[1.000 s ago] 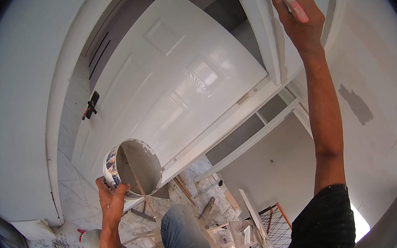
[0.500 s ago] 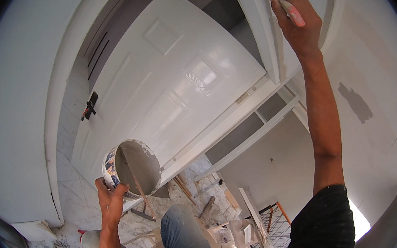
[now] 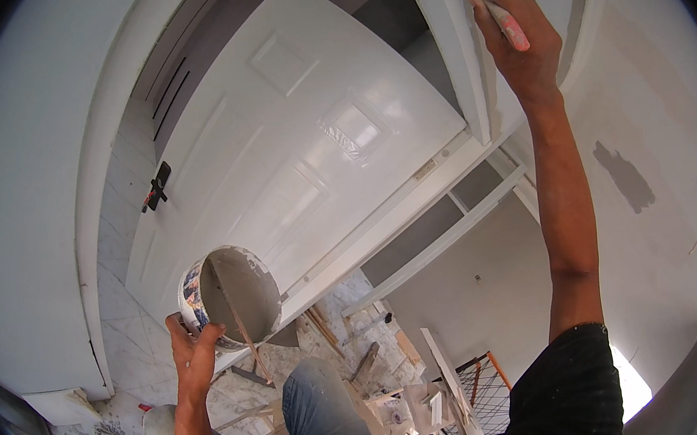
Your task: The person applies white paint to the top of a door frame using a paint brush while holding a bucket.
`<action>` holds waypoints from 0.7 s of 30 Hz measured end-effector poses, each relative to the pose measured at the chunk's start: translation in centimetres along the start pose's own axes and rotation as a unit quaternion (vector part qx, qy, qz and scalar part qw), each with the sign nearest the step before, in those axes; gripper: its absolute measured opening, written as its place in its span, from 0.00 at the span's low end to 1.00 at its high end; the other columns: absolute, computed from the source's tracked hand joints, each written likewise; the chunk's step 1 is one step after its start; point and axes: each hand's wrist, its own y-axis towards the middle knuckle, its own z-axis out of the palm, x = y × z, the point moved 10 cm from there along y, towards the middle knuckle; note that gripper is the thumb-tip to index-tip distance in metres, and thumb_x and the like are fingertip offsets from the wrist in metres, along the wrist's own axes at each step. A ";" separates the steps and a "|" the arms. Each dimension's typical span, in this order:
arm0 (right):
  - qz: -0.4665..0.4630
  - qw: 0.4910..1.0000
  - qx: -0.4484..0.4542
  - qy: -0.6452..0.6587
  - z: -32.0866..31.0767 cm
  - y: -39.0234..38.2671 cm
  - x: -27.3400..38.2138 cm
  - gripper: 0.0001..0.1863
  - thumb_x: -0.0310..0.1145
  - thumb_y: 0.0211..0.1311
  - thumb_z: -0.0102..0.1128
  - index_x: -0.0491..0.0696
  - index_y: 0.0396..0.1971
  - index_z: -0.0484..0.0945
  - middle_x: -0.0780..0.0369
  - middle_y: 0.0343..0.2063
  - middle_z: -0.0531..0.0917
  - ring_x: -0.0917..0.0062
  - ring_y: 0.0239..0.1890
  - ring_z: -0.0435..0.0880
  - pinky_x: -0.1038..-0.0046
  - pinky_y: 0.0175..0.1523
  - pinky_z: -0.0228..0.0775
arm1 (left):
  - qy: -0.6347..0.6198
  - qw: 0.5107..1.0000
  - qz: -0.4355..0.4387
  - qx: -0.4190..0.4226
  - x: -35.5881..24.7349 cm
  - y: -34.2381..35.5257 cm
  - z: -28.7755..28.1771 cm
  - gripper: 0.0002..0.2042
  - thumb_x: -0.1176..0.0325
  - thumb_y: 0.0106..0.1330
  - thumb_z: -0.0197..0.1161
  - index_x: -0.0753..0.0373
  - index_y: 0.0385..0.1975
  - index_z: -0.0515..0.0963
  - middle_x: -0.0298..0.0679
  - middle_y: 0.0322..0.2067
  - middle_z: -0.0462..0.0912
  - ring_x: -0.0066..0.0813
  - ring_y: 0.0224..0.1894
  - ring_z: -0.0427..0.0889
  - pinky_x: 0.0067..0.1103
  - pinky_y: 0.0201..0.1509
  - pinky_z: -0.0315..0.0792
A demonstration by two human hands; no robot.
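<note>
Grey smears line the bucket point(image 3: 252, 289); left and right hands point(image 3: 195, 352) point(image 3: 532, 58) grip it and a pink-ended handle point(image 3: 510, 29) respectively.

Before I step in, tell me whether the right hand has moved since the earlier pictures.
Yes: the right hand has shifted slightly down the picture, judged against the gray patch on the wall.

A white panelled door point(image 3: 269, 111) with a black handle point(image 3: 158, 186) stands above marble-patterned floor tiles point(image 3: 124, 305) bearing wooden strips point(image 3: 324, 330), a pale board point(image 3: 443, 369) near an orange-edged mesh panel point(image 3: 490, 396).
</note>
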 end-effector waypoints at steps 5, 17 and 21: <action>0.005 1.000 0.006 0.006 0.2 -0.5 -0.1 0.12 0.34 0.55 0.76 0.53 0.37 0.81 0.65 0.30 0.85 0.73 0.27 0.85 0.76 0.31 0.78 | 0.041 0.999 0.000 -0.002 0.9 0.4 -0.4 0.28 0.58 0.53 0.65 0.64 0.51 0.64 0.45 0.44 0.74 0.33 0.44 0.73 0.30 0.44 0.71; 0.015 0.999 0.026 -0.014 0.1 -1.5 -0.1 0.11 0.34 0.56 0.75 0.53 0.36 0.81 0.64 0.29 0.84 0.72 0.26 0.84 0.75 0.30 0.76 | 0.021 1.000 -0.002 -0.005 0.1 0.1 -0.2 0.26 0.61 0.53 0.66 0.69 0.47 0.65 0.44 0.40 0.73 0.30 0.43 0.70 0.26 0.50 0.68; 0.017 0.999 0.030 -0.022 0.1 -2.1 -0.1 0.11 0.34 0.56 0.75 0.53 0.36 0.81 0.64 0.29 0.84 0.72 0.26 0.84 0.75 0.30 0.76 | 0.025 1.000 -0.002 -0.005 0.3 0.3 -0.2 0.26 0.61 0.53 0.66 0.69 0.47 0.65 0.44 0.40 0.73 0.29 0.42 0.70 0.26 0.50 0.68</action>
